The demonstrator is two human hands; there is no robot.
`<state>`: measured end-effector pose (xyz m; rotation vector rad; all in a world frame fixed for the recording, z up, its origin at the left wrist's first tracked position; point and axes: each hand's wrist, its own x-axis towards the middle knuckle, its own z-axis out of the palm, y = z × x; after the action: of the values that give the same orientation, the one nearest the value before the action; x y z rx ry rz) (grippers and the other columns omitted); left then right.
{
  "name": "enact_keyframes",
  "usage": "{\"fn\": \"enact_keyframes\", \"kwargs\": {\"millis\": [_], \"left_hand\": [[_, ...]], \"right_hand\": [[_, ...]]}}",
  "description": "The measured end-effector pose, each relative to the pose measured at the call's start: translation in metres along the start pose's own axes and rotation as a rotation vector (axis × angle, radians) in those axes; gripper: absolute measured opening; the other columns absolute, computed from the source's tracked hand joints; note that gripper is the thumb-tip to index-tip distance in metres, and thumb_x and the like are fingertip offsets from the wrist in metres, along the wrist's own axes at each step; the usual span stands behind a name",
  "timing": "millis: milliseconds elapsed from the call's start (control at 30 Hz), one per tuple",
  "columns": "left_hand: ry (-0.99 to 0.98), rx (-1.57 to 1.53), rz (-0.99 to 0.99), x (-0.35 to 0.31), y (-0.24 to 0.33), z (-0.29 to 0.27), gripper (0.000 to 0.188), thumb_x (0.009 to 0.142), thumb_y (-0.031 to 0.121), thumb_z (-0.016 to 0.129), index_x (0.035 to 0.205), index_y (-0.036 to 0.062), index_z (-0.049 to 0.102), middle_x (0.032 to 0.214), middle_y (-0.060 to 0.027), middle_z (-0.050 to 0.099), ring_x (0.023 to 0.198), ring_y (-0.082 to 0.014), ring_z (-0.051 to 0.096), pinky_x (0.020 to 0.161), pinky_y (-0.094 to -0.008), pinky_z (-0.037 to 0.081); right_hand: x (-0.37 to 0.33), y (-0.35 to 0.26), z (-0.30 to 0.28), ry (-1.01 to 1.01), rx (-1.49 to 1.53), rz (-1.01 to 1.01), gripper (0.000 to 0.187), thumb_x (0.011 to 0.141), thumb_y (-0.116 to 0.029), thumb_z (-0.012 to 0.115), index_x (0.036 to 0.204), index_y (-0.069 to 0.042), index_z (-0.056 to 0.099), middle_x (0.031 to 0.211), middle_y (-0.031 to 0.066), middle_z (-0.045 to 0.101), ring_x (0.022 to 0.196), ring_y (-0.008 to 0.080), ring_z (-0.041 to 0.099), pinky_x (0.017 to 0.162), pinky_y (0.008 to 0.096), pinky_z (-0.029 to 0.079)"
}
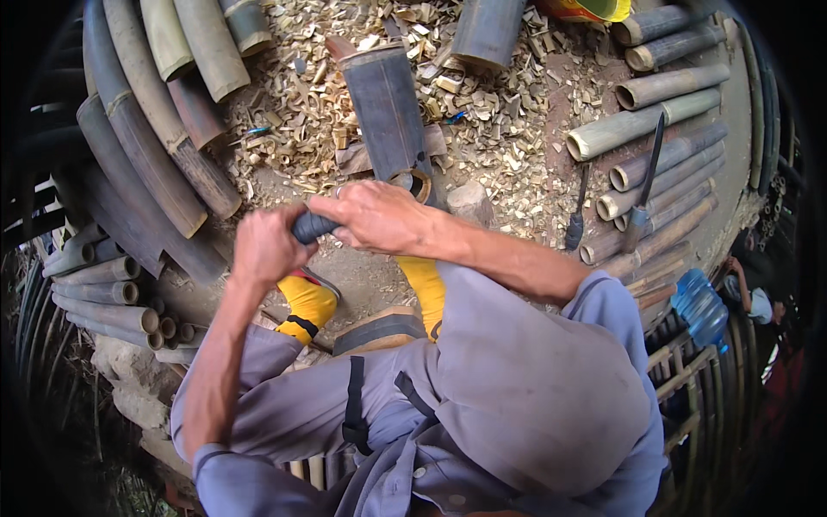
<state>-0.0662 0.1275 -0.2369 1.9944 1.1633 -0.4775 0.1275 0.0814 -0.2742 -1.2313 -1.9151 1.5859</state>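
My left hand [270, 245], slightly smeared by motion, is closed around one end of a short dark cylindrical piece [313, 227]. On its other end my right hand [376, 214] is closed too. Only the middle of the piece shows between my fists, so I cannot tell whether it is a handle or a bamboo section. Just beyond my right hand lies a thick dark bamboo section [381, 103], its near end by a hollow bamboo end [411, 183]. My feet, in yellow socks, are on either side below my hands.
Wood chips [301, 129] cover the ground ahead. Long bamboo poles [155, 155] lie at the left, cut bamboo lengths [663, 112] at the right. Among the right-hand lengths are a long blade [656, 155] and a dark-handled tool [575, 228]. A blue water bottle [699, 306] hangs further right.
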Motion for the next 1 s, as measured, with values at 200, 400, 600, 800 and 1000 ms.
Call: {"fn": "enact_keyframes", "kwargs": {"millis": [200, 400, 600, 800, 1000], "left_hand": [[0.017, 0.546, 0.599, 0.099, 0.029, -0.070, 0.018, 0.054, 0.009, 0.066, 0.071, 0.0090, 0.060, 0.065, -0.0061, 0.060, 0.064, -0.0260, 0.063, 0.061, -0.0395, 0.052], [-0.245, 0.251, 0.284, 0.057, -0.015, -0.034, 0.027, 0.060, 0.015, 0.070, 0.087, 0.0126, 0.071, 0.065, -0.0093, 0.066, 0.058, -0.0259, 0.065, 0.063, -0.0385, 0.057], [0.008, -0.337, -0.307, -0.049, 0.035, 0.092, 0.035, 0.061, 0.021, 0.078, 0.093, 0.0155, 0.065, 0.071, -0.0148, 0.066, 0.064, -0.0328, 0.066, 0.061, -0.0422, 0.054], [-0.045, 0.021, 0.100, -0.021, -0.009, 0.050, 0.036, 0.063, 0.015, 0.074, 0.094, 0.0090, 0.056, 0.078, -0.0122, 0.066, 0.070, -0.0300, 0.067, 0.062, -0.0414, 0.053], [-0.189, 0.420, 0.326, 0.031, 0.017, -0.054, 0.015, 0.066, 0.012, 0.064, 0.081, 0.0081, 0.063, 0.070, -0.0106, 0.064, 0.063, -0.0293, 0.065, 0.057, -0.0403, 0.052]], "right_hand": [[0.002, -0.001, 0.010, 0.613, 0.200, 0.134, 0.041, 0.075, -0.001, 0.062, 0.110, -0.002, 0.040, 0.091, 0.0252, 0.054, 0.080, 0.0424, 0.058, 0.068, 0.0476, 0.049], [0.001, -0.002, 0.021, 0.215, 0.305, 0.167, 0.035, 0.078, -0.004, 0.060, 0.109, -0.003, 0.042, 0.073, 0.0225, 0.059, 0.071, 0.0432, 0.062, 0.062, 0.0484, 0.048], [-0.031, 0.008, 0.023, -0.455, -0.121, 0.021, 0.032, 0.079, -0.013, 0.059, 0.108, -0.011, 0.046, 0.070, 0.0164, 0.063, 0.067, 0.0368, 0.067, 0.056, 0.0493, 0.051], [-0.035, 0.009, 0.038, 0.001, -0.148, -0.016, 0.041, 0.075, -0.011, 0.064, 0.112, -0.011, 0.047, 0.088, 0.0179, 0.059, 0.085, 0.0332, 0.062, 0.073, 0.0451, 0.050], [-0.015, -0.009, 0.039, 0.348, 0.219, 0.086, 0.053, 0.072, -0.008, 0.068, 0.119, -0.007, 0.044, 0.086, 0.0216, 0.057, 0.083, 0.0415, 0.059, 0.075, 0.0474, 0.048]]}}
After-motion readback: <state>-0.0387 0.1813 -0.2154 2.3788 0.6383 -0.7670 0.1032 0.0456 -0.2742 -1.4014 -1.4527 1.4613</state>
